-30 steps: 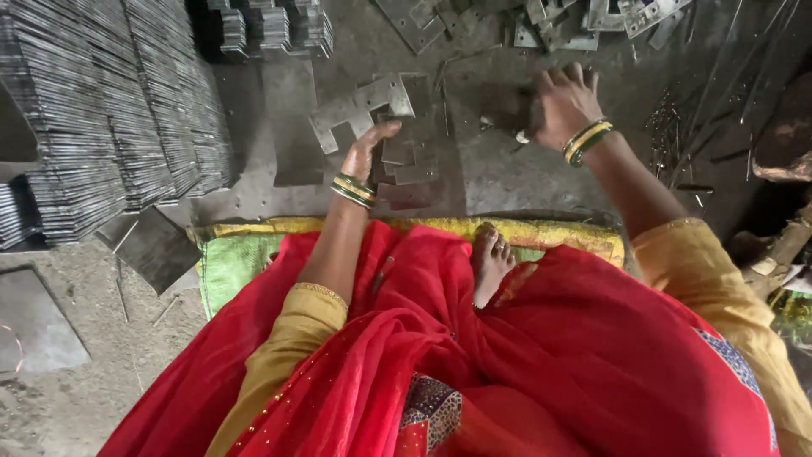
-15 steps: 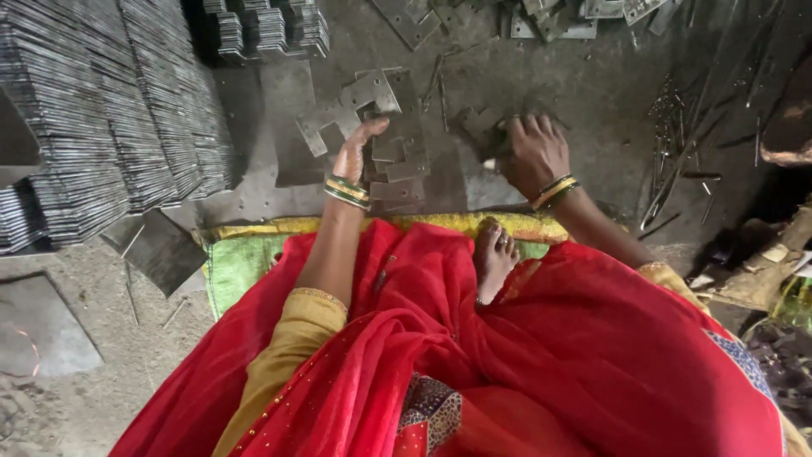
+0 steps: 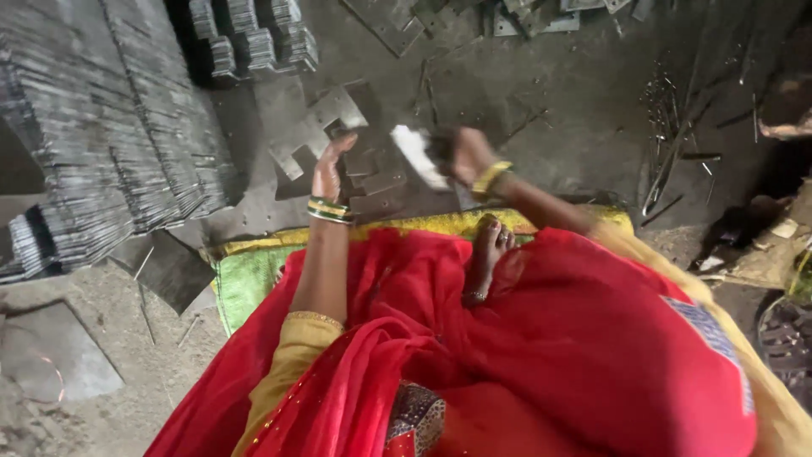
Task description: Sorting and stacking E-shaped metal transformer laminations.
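My left hand (image 3: 330, 169) rests with fingers extended on a small pile of notched grey metal plates (image 3: 313, 127) on the floor in front of me. My right hand (image 3: 465, 156) is blurred and grips a flat metal plate (image 3: 419, 156), tilted and catching light, just right of that pile. Both wrists wear yellow and green bangles. I sit on a yellow and green mat (image 3: 245, 275) in red cloth, with one bare foot (image 3: 486, 254) showing.
Tall rows of stacked metal sheets (image 3: 110, 144) fill the left side. More cut plates (image 3: 507, 17) lie at the top. Thin metal offcuts (image 3: 668, 161) are scattered to the right. A flat grey slab (image 3: 51, 355) lies at lower left.
My right hand has come in from the far right toward the pile and now holds a metal plate. My left hand has stayed on the pile.
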